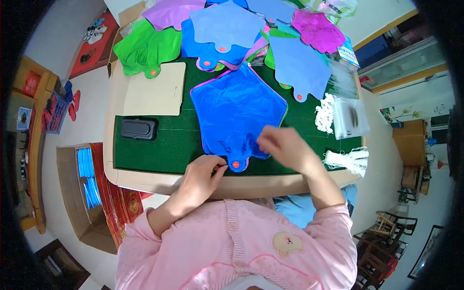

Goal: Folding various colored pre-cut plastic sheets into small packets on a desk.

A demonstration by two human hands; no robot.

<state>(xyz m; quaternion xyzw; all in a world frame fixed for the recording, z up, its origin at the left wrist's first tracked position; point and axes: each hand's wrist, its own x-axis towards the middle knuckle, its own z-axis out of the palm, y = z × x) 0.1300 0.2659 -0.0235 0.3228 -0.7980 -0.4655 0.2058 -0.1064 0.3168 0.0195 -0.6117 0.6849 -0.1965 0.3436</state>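
A flat, shiny blue foil balloon (239,108), star-like with a rounded tab and a red dot, lies in front of me on the green mat. Pink and pale edges show under it, so other sheets seem to be stacked below. My left hand (200,176) rests at the near table edge, thumb and forefinger pinched together at the left side of the tab. Over the balloon's lower right edge is my right hand (290,149), raised a little, its fingers curled and blurred; whether anything is between them I cannot see.
Flat foil balloons in green (150,48), silver-blue (224,24) and magenta (318,30) pile up at the back. At left are a cardboard sheet (152,92) and a black case (138,129). White string bundles (347,159) and clear plastic bags (350,118) lie at right.
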